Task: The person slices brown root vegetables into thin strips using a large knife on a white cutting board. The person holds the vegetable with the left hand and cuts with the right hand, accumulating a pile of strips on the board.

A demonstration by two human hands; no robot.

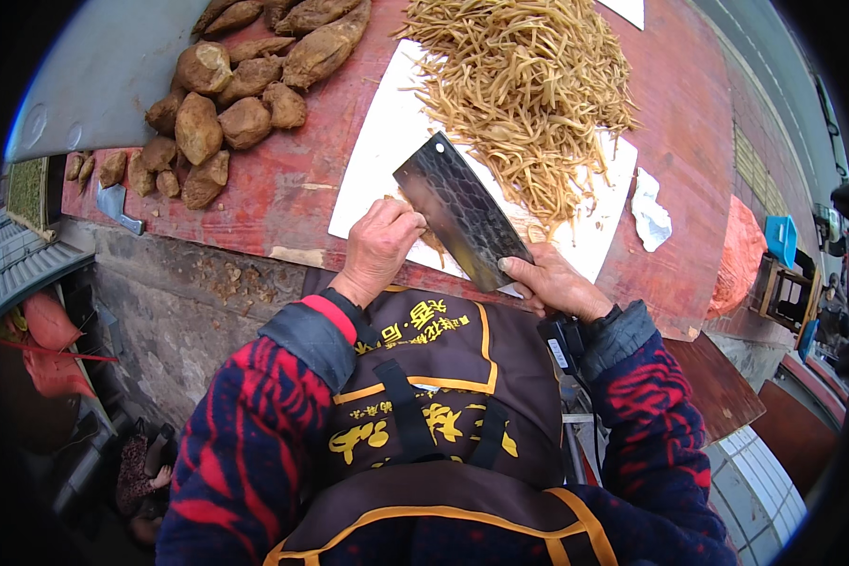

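My right hand (555,279) grips a wide cleaver (467,212) by its handle end, thumb on the blade. The dark, hammered-pattern blade slants over a white cutting board (368,156), with a hole near its far corner. Just left of it, my left hand (382,244) has its fingers curled together over brown root (433,244), mostly hidden by fingers and blade. A large heap of thin brown root strips (516,92) covers the far part of the board. Several whole or cut brown tubers (198,127) lie to the left.
The red worn tabletop (276,191) carries everything. A small knife (118,209) rests at its left front edge, and a crumpled white tissue (651,211) right of the board. Beyond the right edge are an orange-red bag (737,258) and a blue basin (780,240). A person (141,474) is at lower left.
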